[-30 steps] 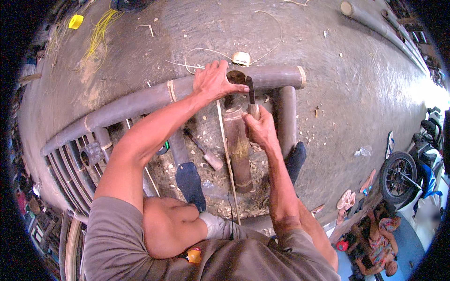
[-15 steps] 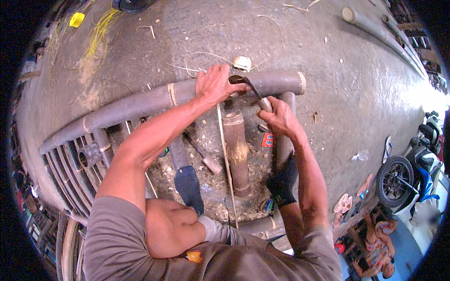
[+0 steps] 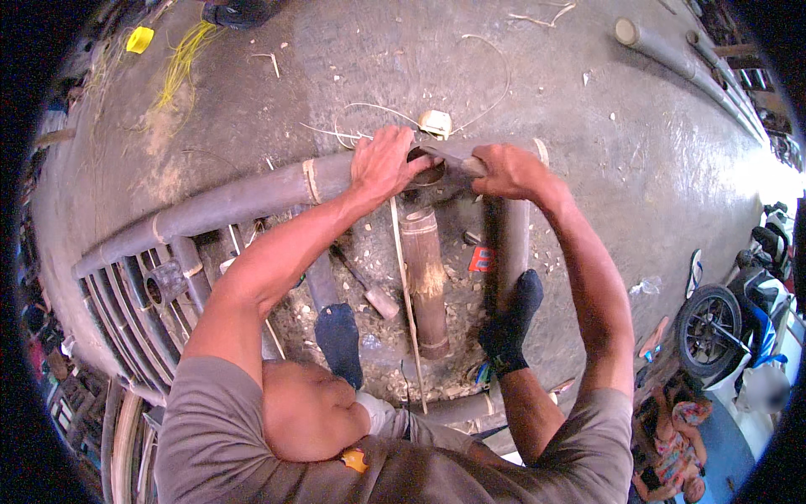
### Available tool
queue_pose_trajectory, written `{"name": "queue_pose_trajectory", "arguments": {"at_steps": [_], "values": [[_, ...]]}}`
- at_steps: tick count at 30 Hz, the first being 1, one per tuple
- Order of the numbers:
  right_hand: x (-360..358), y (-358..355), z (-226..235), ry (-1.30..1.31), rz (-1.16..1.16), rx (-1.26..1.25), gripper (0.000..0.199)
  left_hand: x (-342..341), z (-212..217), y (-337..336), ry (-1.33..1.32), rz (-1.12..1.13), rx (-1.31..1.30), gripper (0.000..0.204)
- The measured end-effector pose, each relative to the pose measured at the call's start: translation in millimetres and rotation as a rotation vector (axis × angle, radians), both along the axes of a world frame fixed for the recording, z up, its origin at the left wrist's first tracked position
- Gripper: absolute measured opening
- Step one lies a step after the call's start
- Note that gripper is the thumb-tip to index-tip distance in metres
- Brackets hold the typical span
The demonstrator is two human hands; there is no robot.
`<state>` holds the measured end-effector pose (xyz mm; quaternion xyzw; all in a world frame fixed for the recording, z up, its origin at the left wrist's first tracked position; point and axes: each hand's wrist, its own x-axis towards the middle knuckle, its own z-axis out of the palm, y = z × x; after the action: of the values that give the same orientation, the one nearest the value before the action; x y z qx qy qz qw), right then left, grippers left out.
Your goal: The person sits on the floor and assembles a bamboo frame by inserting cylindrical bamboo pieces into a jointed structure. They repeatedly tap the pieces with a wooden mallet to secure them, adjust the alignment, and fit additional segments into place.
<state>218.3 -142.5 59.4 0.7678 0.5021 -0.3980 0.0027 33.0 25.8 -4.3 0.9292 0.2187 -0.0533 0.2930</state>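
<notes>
A thick brown bamboo pole (image 3: 243,189) lies crosswise before me, part of a bamboo frame. My left hand (image 3: 382,164) is closed over its top, with the thumb at the rim of a round hole (image 3: 428,175) cut in the pole. In my right hand (image 3: 510,170) is a knife (image 3: 447,156), gripped by its handle, with the blade pointing left across the hole's far edge. Below the hole stretches a shorter bamboo piece (image 3: 426,290) with a scraped pale middle. Beside it are a thin bamboo strip (image 3: 401,281) and a wooden-handled tool (image 3: 380,301).
My socked feet (image 3: 340,336) are within the frame, among scattered shavings and a red packet (image 3: 482,259). Several bamboo slats (image 3: 117,319) fill the frame's left end. A motorbike (image 3: 714,328) and a seated person (image 3: 682,437) are at right; long poles (image 3: 663,63) lie far right.
My right hand has moved up beside the pole, and the knife has swung from steeply slanted to nearly level across the hole. My right elbow has shifted outward. The left hand stays at the hole.
</notes>
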Motion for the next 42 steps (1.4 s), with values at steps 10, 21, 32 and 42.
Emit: {"name": "queue_pose_trajectory", "arguments": {"at_steps": [10, 21, 32, 42], "values": [[-186.7, -11.1, -42.2, 0.865, -1.060, 0.240, 0.030, -157.0, 39.1, 75.7, -0.258, 0.157, -0.210, 0.044], [-201.1, -95.1, -66.3, -0.218, -1.088, 0.307, 0.055, -456.5, 62.7, 14.2, 0.008, 1.127, -0.027, 0.058], [-264.7, -174.5, -119.0, -0.625, -0.732, 0.217, 0.057, -508.0, -3.7, -32.0, 0.114, 1.142, -0.458, 0.087], [-358.6, -138.1, -86.2, -0.646, -1.028, 0.106, 0.061, -507.3, 33.3, -24.0, -0.140, 1.317, -0.806, 0.058]]}}
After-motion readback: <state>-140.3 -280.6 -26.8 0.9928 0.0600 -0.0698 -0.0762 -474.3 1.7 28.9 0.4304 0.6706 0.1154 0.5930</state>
